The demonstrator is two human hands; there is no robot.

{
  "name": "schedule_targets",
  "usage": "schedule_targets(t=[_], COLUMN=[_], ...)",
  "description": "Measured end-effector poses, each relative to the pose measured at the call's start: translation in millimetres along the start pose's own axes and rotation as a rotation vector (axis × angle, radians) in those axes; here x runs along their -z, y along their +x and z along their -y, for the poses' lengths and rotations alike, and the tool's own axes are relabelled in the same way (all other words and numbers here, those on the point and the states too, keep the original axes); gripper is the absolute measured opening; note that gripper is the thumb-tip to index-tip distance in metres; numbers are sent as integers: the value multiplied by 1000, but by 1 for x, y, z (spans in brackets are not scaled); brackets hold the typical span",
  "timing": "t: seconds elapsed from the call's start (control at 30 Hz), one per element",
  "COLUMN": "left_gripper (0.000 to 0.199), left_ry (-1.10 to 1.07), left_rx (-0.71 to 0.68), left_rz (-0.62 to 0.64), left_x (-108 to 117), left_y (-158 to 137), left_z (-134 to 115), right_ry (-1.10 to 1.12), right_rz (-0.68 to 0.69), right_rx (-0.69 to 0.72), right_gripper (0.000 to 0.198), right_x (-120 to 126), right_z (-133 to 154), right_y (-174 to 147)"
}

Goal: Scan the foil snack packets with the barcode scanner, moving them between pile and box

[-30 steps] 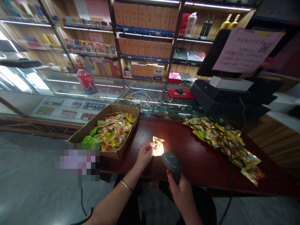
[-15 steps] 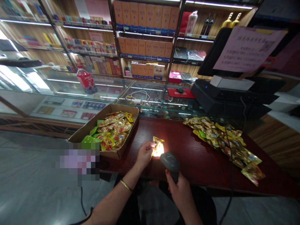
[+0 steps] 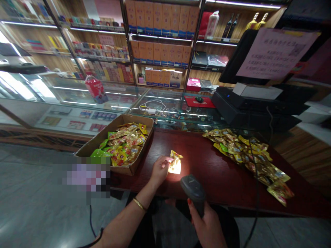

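1. At near right, the scanner (image 3: 193, 188) looks stiff, best held by its handle; our right hand (image 3: 207, 222) is closed around it.
2. Farther, leftward, the lit packet (image 3: 176, 164) lies on the surface (image 3: 198, 151), probably light, soft, slippery, best pinched by an edge; our left hand (image 3: 159, 170), nearly closed, meets its left side; we cannot tell whether it grips.

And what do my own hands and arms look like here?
The left hand is ungloved, with a gold-coloured bangle on the forearm; a dark edge near the elbow may be a sleeve. The right hand is ungloved too, its thumbnail reddish.
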State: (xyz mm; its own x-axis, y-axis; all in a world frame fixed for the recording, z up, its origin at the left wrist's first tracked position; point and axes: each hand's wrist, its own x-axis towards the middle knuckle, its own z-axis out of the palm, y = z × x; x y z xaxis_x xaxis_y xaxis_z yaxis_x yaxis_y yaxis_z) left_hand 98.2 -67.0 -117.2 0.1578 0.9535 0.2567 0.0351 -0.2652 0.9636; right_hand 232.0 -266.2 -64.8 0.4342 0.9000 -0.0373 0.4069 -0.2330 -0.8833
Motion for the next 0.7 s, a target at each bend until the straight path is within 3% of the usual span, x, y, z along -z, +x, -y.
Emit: schedule_targets(t=[0.13,0.4,0.63,0.7], left_gripper=[27,30,32,36], left_ry=[26,54,-98,-89], left_rx=[-47,-39,169,158], left_rz=[4,47,-1,-2], left_x=[0,3,-5,-5], left_y=[0,-2,1,2], left_z=[0,-8,10,11], right_ry=[12,15,-21,-30], right_rz=[-5,121,93,91], right_rx=[-15,40,51,43], right_gripper=[56,46,46,47], right_x=[1,-3,-4,-3], right_z=[-8,-7,-15,-16], right_y=[-6,4,4,1])
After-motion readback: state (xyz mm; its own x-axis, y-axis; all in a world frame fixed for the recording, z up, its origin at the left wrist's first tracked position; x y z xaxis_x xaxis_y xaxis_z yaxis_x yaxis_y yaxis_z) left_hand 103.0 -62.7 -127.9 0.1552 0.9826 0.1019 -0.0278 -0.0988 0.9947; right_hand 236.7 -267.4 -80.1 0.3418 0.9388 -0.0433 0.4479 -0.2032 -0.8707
